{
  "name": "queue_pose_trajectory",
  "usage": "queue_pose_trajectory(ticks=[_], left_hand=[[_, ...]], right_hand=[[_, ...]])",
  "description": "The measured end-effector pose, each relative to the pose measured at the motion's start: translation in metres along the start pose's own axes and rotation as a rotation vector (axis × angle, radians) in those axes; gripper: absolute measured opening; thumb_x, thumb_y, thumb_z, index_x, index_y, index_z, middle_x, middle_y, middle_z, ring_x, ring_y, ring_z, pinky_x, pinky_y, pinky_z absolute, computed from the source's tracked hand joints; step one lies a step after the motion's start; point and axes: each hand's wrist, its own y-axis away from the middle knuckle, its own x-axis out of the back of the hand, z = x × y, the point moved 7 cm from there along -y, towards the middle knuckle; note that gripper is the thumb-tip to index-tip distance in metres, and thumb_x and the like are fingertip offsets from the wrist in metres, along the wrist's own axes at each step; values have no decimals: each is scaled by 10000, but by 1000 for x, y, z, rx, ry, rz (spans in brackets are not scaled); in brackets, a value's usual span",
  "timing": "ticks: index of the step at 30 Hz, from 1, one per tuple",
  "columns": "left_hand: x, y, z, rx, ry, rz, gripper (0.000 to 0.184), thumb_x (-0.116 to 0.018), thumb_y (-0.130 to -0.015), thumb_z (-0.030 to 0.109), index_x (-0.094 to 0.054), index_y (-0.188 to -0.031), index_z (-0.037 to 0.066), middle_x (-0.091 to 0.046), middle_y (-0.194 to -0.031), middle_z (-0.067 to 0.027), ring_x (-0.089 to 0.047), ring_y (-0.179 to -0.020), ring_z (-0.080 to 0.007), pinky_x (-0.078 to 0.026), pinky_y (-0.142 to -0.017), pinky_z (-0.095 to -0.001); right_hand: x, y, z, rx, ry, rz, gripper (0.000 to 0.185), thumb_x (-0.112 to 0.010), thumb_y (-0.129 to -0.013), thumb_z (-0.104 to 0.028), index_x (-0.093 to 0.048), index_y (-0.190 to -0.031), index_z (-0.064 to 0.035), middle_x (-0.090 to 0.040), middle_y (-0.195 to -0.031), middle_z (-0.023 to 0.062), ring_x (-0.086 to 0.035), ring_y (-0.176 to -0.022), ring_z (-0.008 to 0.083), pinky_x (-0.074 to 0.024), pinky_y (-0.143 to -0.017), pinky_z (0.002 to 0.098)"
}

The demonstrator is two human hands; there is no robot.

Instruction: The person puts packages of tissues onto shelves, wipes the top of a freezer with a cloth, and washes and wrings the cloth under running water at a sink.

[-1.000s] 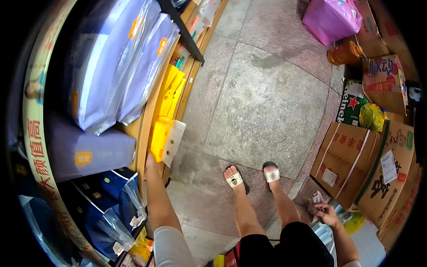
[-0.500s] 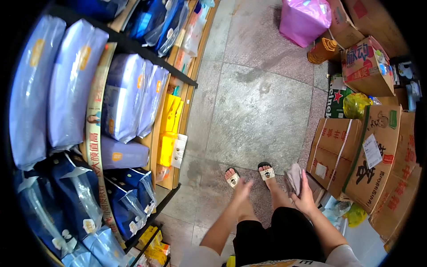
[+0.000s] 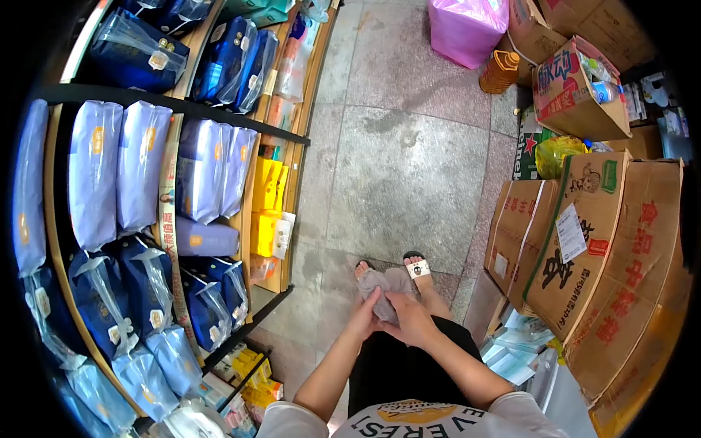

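Note:
A crumpled grey cloth (image 3: 381,290) is held in front of my body, above my feet. My left hand (image 3: 363,315) grips its left side, thumb on top. On the cloth's right side, my right hand (image 3: 410,318) is closed round the fabric, close beside the left. Parts of the cloth and the fingers under it are hidden. Below are my sandalled feet, the right sandal (image 3: 417,269) showing more fully than the left.
Shelves at left hold lavender packs (image 3: 96,175), dark blue packs (image 3: 150,288) and yellow packs (image 3: 270,182). Stacked cartons (image 3: 584,248), a pink bag (image 3: 467,29) and an orange-brown bottle (image 3: 499,72) line the right side of the tiled floor (image 3: 405,190).
My left hand has come away from the yellow packs on the shelf to the cloth. My right hand has brought the cloth to the middle. The view has shifted, showing more shelving.

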Motion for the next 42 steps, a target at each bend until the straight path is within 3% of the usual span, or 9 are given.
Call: queue_pose_trajectory(ticks=[5, 9, 18, 20, 24, 27, 30, 36, 42], left_hand=[[32, 7, -6, -110, -75, 62, 378, -550, -806, 37, -427, -1162, 71, -540, -1069, -76, -531, -971, -189, -443, -819, -304], [69, 31, -9, -155, -264, 205, 393, -585, -765, 6, -433, -1124, 56, -537, -1031, -91, -534, -931, -178, -457, -778, -299], [213, 129, -57, -102, -553, 506, 525, -661, -673, 8, -435, -1141, 81, -535, -1036, -89, -513, -945, -180, -434, -788, -288], [242, 162, -76, -198, -555, 537, 522, -612, -659, -33, -439, -1135, 90, -546, -969, -82, -534, -845, -179, -457, -701, -294], [259, 236, -115, -110, -425, 742, 511, -562, -658, -6, -431, -1137, 113, -534, -827, -83, -515, -667, -163, -444, -538, -313], [266, 290, -155, -37, -310, 953, 498, -575, -649, 48, -431, -1123, 89, -541, -843, -96, -529, -718, -178, -454, -574, -328], [301, 299, -230, -245, 74, 879, 496, -579, -638, 84, -428, -1109, 58, -545, -888, -99, -539, -785, -204, -463, -635, -339], [286, 349, -313, -338, 493, 802, 477, -595, -658, 44, -420, -1102, 19, -528, -1016, -115, -532, -897, -239, -456, -749, -332], [314, 361, -409, -487, 476, 782, 597, -658, -662, 72, -355, -1172, 0, -491, -1094, -150, -506, -969, -246, -437, -800, -338]], right_hand=[[37, 11, -8, 70, 109, 112, 534, -725, -601, -271, -514, -1034, -41, -476, -1061, 141, -476, -950, 331, -404, -805, 397], [47, 30, 36, -76, 84, 84, 443, -675, -662, -249, -533, -1014, -19, -488, -1023, 189, -472, -968, 347, -406, -821, 389], [59, 68, 60, -239, 331, -184, 398, -610, -703, -230, -527, -1032, -22, -531, -1013, 189, -516, -946, 342, -426, -806, 389], [58, 65, 44, -173, 391, -221, 399, -608, -711, -234, -528, -1034, -13, -545, -998, 194, -529, -931, 341, -430, -806, 379], [46, 53, -2, -33, 499, -317, 395, -597, -714, -259, -526, -1027, -29, -543, -999, 202, -531, -928, 349, -436, -788, 401], [27, 46, -35, 96, 586, -365, 393, -584, -726, -271, -527, -1031, -29, -551, -1001, 198, -538, -914, 352, -438, -788, 399], [-1, 51, -70, 192, 652, -419, 379, -579, -732, -268, -538, -1020, -25, -563, -973, 198, -547, -889, 352, -439, -782, 392], [-55, 98, -62, 267, 695, -539, 385, -615, -709, -270, -548, -1007, -36, -605, -828, 136, -583, -787, 292, -460, -707, 353], [-40, 190, -7, 86, 915, -612, 443, -609, -696, -322, -559, -1011, -14, -612, -841, 185, -584, -838, 316, -457, -755, 354]])
